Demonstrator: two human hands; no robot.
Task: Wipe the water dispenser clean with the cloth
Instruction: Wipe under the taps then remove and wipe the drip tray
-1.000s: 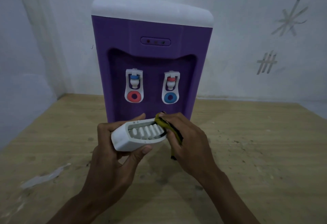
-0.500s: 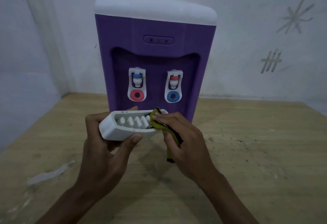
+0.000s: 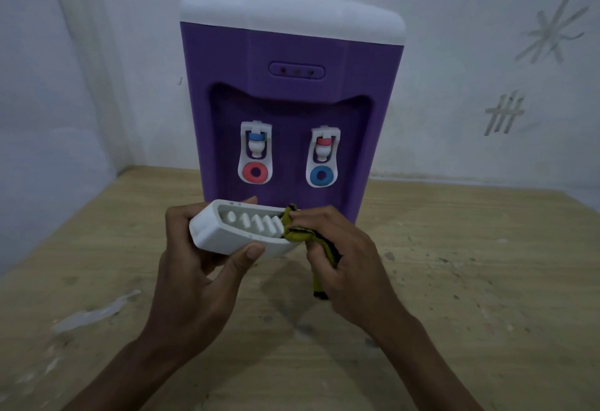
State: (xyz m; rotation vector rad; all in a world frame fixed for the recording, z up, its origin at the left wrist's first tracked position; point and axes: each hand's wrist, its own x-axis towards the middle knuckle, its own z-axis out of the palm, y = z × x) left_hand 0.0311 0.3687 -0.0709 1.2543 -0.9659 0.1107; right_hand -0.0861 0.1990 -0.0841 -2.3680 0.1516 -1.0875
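A purple water dispenser (image 3: 292, 53) with a white top and two white taps stands upright on the wooden table against the wall. In front of it my left hand (image 3: 198, 281) grips the white drip tray (image 3: 220, 235), lifted off the table and tilted toward me, its ribbed inside showing. My right hand (image 3: 347, 264) holds a bunched yellow-and-black cloth (image 3: 298, 232) and presses it into the tray's right end. A tail of the cloth hangs down below my right palm.
The wooden table (image 3: 470, 281) carries small dark specks on the right and a pale smear (image 3: 94, 313) at the left front. White walls close in behind and to the left, with scratched marks on the right part of the back wall.
The tray swung to the left in my left hand and then came slightly back. The cloth in my right hand shifted along the tray's ribs near its right end.
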